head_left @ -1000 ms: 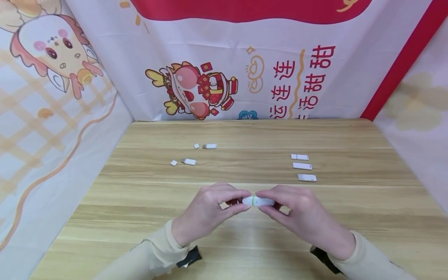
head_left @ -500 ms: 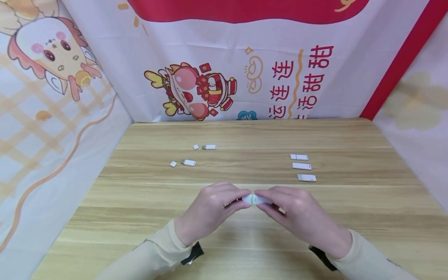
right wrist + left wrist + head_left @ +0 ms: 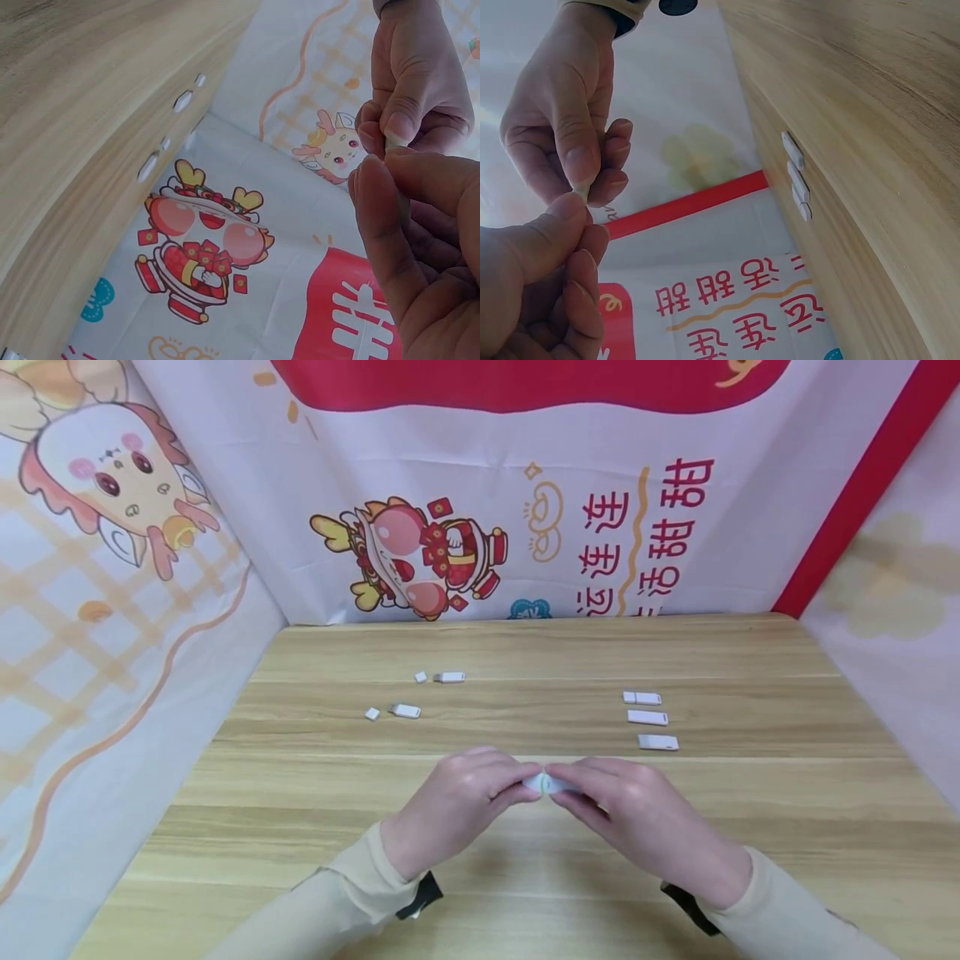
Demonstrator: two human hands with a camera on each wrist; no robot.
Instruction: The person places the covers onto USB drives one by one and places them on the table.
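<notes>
Printed cloth with cartoon figures and red lettering hangs behind a pale wood tabletop. Above the wood, a person's left hand and right hand meet at the fingertips, pinching opposite ends of what looks like a slim white USB stick with a pale green band; the fingers hide most of it. Beyond the grip to the left lie two uncapped USB sticks, each beside a small white cap; beyond it to the right, three white USB sticks show no connector. So little surface is held that a slipping fingertip could drop the piece — and uneven pressure from either side might skew it. Both forearms, in cream sleeves, slant inward from below the grip, knuckles up, thumbs on the near side.
</notes>
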